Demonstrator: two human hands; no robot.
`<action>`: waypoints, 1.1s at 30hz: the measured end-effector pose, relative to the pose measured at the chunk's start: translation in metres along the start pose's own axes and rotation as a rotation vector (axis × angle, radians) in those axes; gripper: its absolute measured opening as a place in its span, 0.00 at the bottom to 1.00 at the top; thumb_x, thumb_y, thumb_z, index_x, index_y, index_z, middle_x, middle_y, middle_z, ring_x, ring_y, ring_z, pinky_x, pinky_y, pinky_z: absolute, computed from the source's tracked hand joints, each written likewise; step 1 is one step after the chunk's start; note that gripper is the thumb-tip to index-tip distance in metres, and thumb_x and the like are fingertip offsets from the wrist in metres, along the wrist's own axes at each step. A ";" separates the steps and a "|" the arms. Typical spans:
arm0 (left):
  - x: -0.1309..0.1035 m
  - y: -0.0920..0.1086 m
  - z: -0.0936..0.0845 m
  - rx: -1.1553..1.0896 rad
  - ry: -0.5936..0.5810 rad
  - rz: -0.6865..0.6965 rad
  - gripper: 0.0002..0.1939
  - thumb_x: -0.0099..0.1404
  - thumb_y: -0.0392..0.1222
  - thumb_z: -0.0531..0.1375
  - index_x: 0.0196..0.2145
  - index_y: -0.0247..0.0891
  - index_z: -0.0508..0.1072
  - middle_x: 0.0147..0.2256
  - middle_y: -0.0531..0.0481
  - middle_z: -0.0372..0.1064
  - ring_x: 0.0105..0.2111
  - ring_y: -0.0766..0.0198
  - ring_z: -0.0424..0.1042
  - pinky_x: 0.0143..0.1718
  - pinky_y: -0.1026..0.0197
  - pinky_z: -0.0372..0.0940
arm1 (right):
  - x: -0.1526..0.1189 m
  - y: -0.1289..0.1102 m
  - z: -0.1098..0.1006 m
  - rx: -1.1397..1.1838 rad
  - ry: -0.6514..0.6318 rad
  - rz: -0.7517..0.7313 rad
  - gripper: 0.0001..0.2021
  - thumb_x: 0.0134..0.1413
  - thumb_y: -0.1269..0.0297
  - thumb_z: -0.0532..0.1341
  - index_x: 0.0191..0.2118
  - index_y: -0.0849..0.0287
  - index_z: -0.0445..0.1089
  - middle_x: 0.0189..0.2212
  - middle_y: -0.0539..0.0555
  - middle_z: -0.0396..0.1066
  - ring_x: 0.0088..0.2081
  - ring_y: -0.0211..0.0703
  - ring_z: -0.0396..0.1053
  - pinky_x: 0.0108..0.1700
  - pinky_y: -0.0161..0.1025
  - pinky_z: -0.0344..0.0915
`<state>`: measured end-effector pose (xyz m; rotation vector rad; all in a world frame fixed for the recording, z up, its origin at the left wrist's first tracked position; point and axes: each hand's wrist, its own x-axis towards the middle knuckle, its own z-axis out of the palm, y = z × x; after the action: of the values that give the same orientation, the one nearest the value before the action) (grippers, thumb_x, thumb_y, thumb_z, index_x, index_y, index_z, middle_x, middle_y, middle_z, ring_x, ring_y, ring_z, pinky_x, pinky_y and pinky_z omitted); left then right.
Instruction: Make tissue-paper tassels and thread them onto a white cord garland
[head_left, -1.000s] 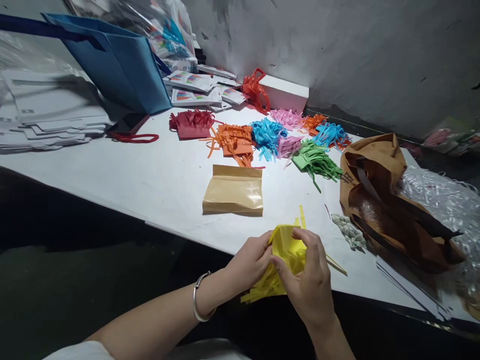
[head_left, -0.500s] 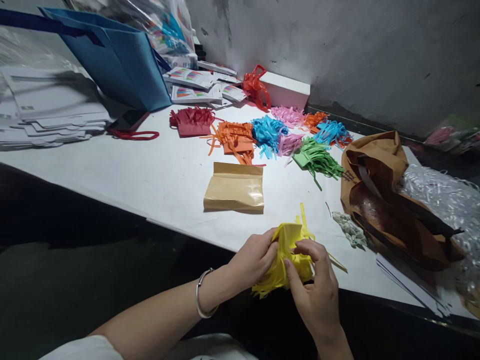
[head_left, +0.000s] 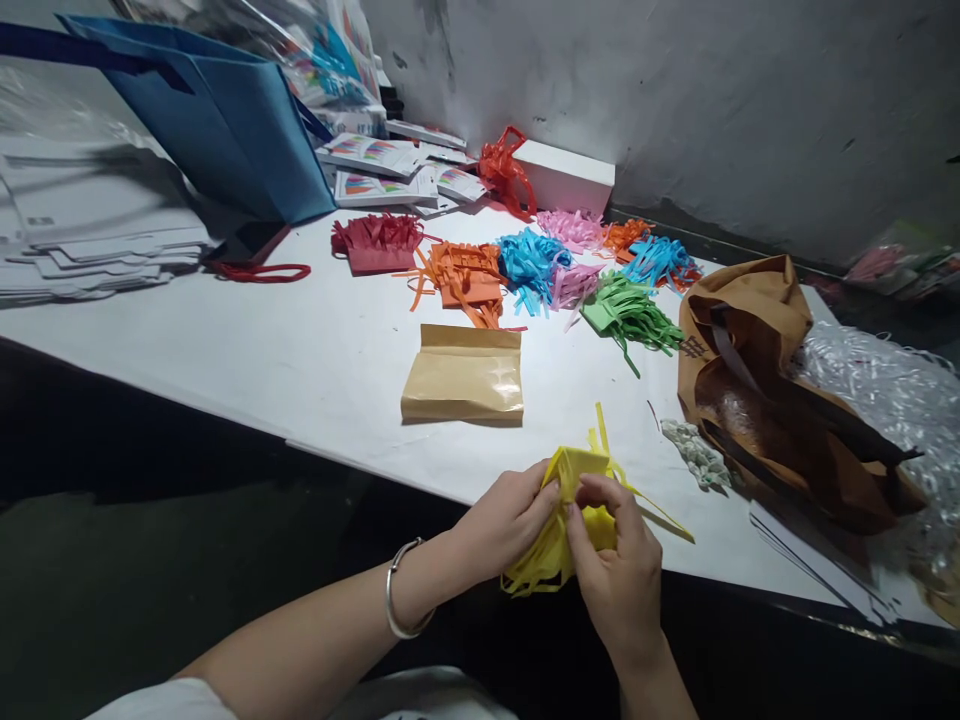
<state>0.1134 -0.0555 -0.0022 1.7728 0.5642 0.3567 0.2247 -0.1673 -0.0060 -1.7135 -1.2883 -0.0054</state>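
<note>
At the table's front edge, a fringed bundle of yellow paper strips [head_left: 546,560] is held between both hands. My left hand [head_left: 510,515] is closed around its folded upper part from the left. With thumb and forefinger together, my right hand [head_left: 615,545] pinches at the strips near the bundle's middle; its fingertips partly cover them. A few loose yellow strips [head_left: 660,512] trail onto the table to the right. Just beyond the hands lies a creased brown paper piece [head_left: 465,385], glossy on its right side.
Fringed bundles in red [head_left: 379,245], orange [head_left: 469,275], blue [head_left: 529,265] and green [head_left: 630,315] lie across the table's back. A brown bag [head_left: 742,300] slumps at right; a blue bag [head_left: 225,130] stands back left beside white packets [head_left: 90,215]. A grey wall [head_left: 675,100] rises behind.
My right hand has moved slightly left and its thumb and forefinger have closed together on the yellow strips. My left hand keeps its hold. The view has shifted slightly.
</note>
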 end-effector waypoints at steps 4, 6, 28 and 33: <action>0.000 0.001 -0.003 -0.102 -0.059 0.021 0.23 0.73 0.56 0.46 0.47 0.36 0.70 0.42 0.45 0.73 0.41 0.57 0.71 0.43 0.59 0.65 | 0.000 0.004 -0.001 0.202 -0.062 0.229 0.10 0.61 0.66 0.60 0.48 0.54 0.67 0.39 0.53 0.72 0.40 0.42 0.73 0.37 0.35 0.71; 0.000 0.000 -0.004 -0.094 -0.063 0.022 0.22 0.72 0.56 0.49 0.47 0.35 0.70 0.42 0.45 0.73 0.41 0.57 0.71 0.42 0.60 0.65 | 0.000 0.006 -0.003 0.269 -0.093 0.285 0.11 0.60 0.64 0.60 0.48 0.55 0.68 0.39 0.54 0.72 0.41 0.43 0.73 0.34 0.34 0.71; -0.010 -0.007 0.005 0.314 -0.053 0.114 0.14 0.67 0.35 0.50 0.50 0.37 0.65 0.40 0.44 0.75 0.34 0.59 0.74 0.35 0.61 0.65 | 0.003 -0.022 0.008 -0.217 -0.071 -0.022 0.27 0.62 0.68 0.54 0.66 0.58 0.51 0.61 0.64 0.60 0.62 0.55 0.59 0.57 0.59 0.66; -0.011 -0.013 0.007 0.373 -0.073 0.163 0.22 0.65 0.32 0.51 0.57 0.39 0.61 0.42 0.45 0.76 0.36 0.58 0.76 0.35 0.61 0.65 | 0.003 -0.022 0.007 -0.156 -0.073 0.065 0.26 0.61 0.69 0.54 0.64 0.57 0.53 0.61 0.62 0.60 0.62 0.53 0.59 0.59 0.57 0.65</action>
<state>0.1053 -0.0644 -0.0158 2.1905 0.4556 0.3111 0.2055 -0.1606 0.0063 -1.9036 -1.3140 -0.0060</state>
